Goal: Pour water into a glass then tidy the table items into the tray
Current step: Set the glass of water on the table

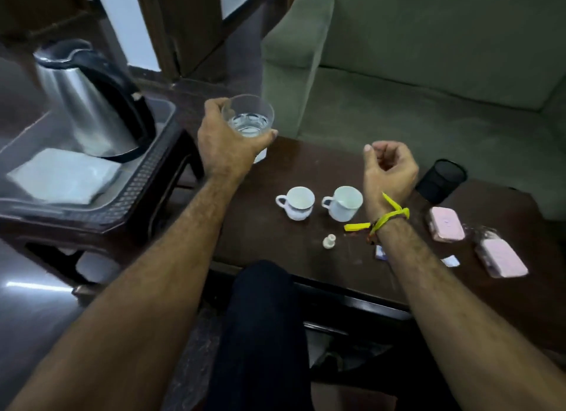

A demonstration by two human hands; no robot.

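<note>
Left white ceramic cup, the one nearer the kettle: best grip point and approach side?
Pinch the handle loop of the left white ceramic cup: it juts out on the cup's left, toward open table. Approach from the left; the second white cup crowds its right. It stands upright.

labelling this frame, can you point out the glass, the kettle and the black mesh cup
glass (249, 121): head view, on its clear wall above the water, held in the left hand (225, 144).
kettle (82, 104): head view, on its steel body.
black mesh cup (441, 179): head view, on its dark side wall.
</note>
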